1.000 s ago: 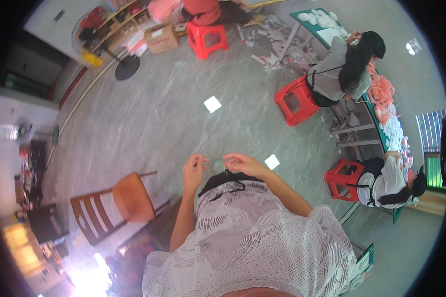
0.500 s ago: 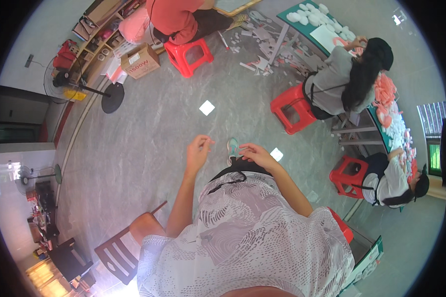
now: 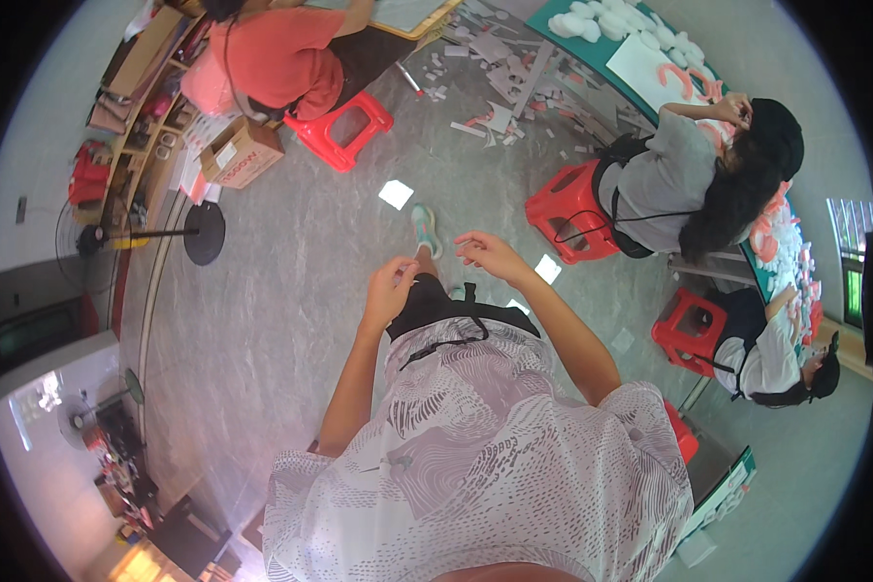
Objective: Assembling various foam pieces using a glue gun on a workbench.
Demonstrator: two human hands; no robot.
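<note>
Standing on the grey floor (image 3: 262, 320), the person raises both hands at waist height, the left hand (image 3: 390, 289) loosely curled and the right hand (image 3: 490, 254) pinching fingertips together as if on something fine, too small to make out, above a turquoise shoe (image 3: 424, 229).

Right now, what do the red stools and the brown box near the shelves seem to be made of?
The red stools look like moulded plastic: a uniform bright colour, a slightly glossy top and one-piece legs. The brown box appears to be cardboard: matte tan faces with folded edges and a pale label. The grey floor under them looks polished, perhaps stone or vinyl; its faint sheen leaves that open.
</note>
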